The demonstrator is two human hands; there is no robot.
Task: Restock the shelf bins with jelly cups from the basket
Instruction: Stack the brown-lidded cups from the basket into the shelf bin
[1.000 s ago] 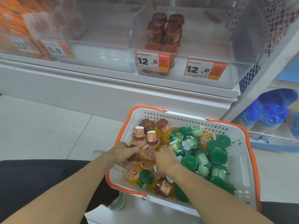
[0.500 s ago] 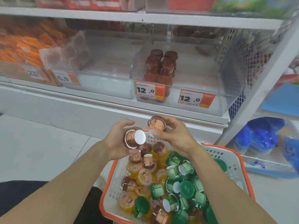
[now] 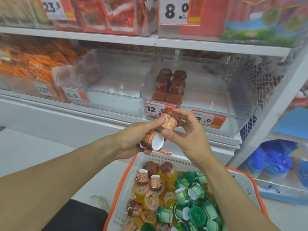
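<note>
Hands (image 3: 133, 139) partly hide two brown cups (image 3: 170, 120).

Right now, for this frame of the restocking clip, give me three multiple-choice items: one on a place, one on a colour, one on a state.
1. Where do the brown jelly cups already stocked stand?
A. In the clear bin behind the 12.0 price tag
B. In the bin behind the 6.9 tag
C. On the floor

2. What colour are the basket's rim and handles?
A. Blue
B. Orange
C. Black

3. What are the hands doing?
A. Both hang idle
B. Only the left holds a cup
C. Each holds a brown-lidded cup

Answers:
1 A, the stack sits just behind the 12.0 tag.
2 B, an orange rim frames the white mesh.
3 C, the left hand grips the lower cup; the right hand pinches the upper cup.
</note>
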